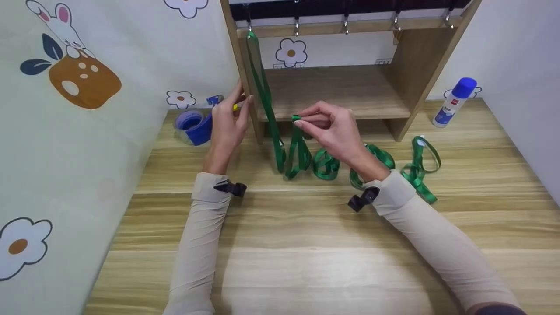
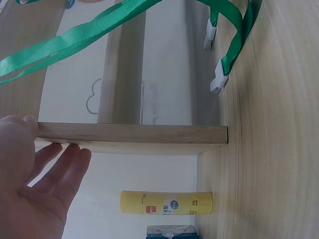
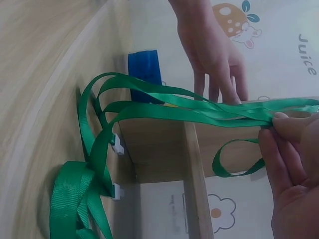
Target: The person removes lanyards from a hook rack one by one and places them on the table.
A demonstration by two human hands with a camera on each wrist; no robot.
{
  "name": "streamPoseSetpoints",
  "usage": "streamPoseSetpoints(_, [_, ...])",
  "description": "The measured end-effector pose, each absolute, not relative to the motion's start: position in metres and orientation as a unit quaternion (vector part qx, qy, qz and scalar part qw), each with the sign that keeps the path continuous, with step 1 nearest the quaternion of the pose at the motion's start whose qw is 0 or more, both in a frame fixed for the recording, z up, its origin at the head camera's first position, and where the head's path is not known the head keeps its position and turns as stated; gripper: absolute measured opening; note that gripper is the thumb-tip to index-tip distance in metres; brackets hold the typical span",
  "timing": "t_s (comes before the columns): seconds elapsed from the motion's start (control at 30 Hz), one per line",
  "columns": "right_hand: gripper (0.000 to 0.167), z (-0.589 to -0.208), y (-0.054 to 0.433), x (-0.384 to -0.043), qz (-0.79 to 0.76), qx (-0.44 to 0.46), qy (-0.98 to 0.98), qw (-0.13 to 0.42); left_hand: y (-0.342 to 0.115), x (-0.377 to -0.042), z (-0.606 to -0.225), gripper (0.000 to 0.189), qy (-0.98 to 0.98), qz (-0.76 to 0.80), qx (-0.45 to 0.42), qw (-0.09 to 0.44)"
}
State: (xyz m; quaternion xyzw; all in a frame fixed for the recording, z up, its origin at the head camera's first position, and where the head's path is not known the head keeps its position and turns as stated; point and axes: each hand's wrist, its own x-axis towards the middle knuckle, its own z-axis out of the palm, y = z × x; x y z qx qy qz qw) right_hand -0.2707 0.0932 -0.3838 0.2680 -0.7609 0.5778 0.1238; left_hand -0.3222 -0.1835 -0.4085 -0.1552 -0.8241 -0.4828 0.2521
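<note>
I've got R hand (image 1: 330, 127) pinching the green lanyard (image 3: 169, 113) up top — strap hangs approx. vert. below, R's nearer; L hand (image 1: 229, 118), off left, seemingly grips the wooden side panel (image 2: 134, 133).

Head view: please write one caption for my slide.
Right hand pinches a green ribbon; left hand holds the side of a wooden rack.

The hanging lanyard (image 1: 268, 107) bars the left of the shelf (image 1: 332, 89), its right passable.
</note>
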Motion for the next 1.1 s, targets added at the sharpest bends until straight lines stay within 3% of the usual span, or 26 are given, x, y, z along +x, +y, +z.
streamPoseSetpoints(0.5, [0.01,-0.384,0.097,-0.27,0.553,0.231,-0.792,0.117,-0.184,-0.321,-0.409,0.052,-0.831,-0.478,-0.147,0.243])
streamPoseSetpoints(0.8, [0.018,-0.38,0.09,-0.257,0.576,0.224,-0.782,0.079,-0.185,-0.321,-0.409,0.053,-0.834,-0.476,-0.145,0.238])
streamPoseSetpoints(1.1, [0.011,-0.386,0.084,-0.244,0.539,0.261,-0.8,0.045,-0.185,-0.321,-0.408,0.052,-0.827,-0.481,-0.153,0.246])
